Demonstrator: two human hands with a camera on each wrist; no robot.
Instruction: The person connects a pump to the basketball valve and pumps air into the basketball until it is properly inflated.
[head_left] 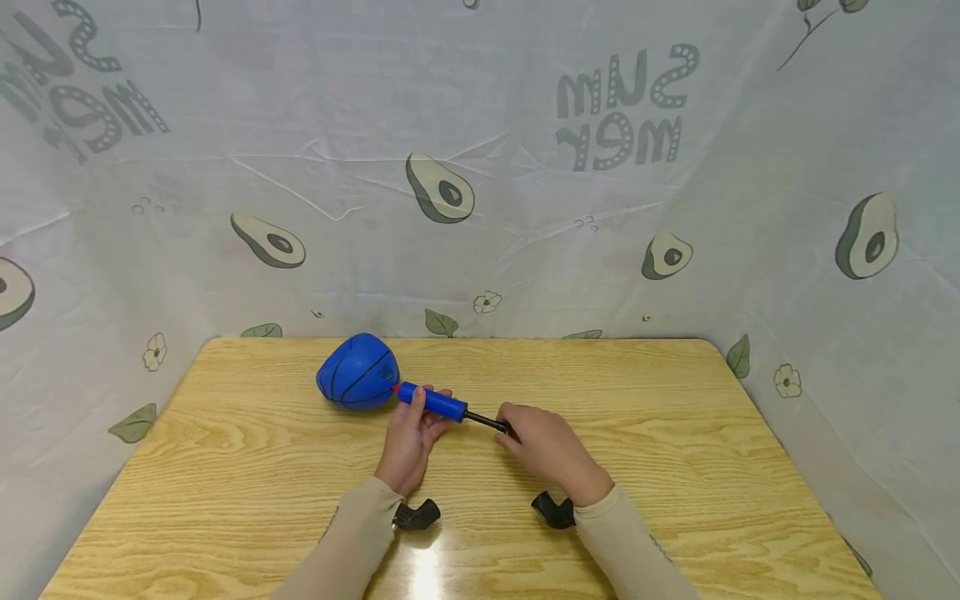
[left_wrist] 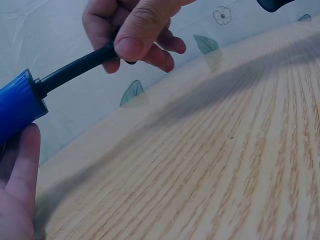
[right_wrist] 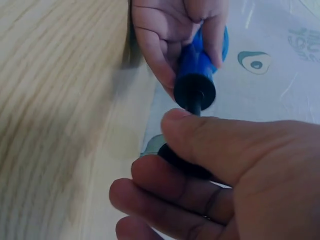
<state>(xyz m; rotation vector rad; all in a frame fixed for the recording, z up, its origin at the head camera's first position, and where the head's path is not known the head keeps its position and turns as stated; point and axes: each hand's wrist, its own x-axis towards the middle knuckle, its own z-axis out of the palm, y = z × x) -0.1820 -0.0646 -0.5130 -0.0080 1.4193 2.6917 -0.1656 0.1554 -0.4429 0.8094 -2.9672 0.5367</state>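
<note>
A blue ball (head_left: 356, 372) with black lines, misshapen and partly sunken, sits at the table's back left. A blue hand pump (head_left: 442, 405) is joined to it by a red tip (head_left: 395, 387). My left hand (head_left: 411, 437) grips the pump's blue barrel, thumb on top. With thumb and fingers my right hand (head_left: 543, 443) holds the black handle (right_wrist: 182, 162) at the end of the pump's rod. That black rod (left_wrist: 75, 70) stands partly drawn out of the barrel. In the right wrist view the barrel hides most of the ball.
The wood-grain table (head_left: 262, 483) ends at a pale curtain (head_left: 360, 250) printed with avocados, leaves and words, which also hangs along both sides. Black wrist-worn devices jut out below the left wrist (head_left: 417, 515) and the right wrist (head_left: 553, 510).
</note>
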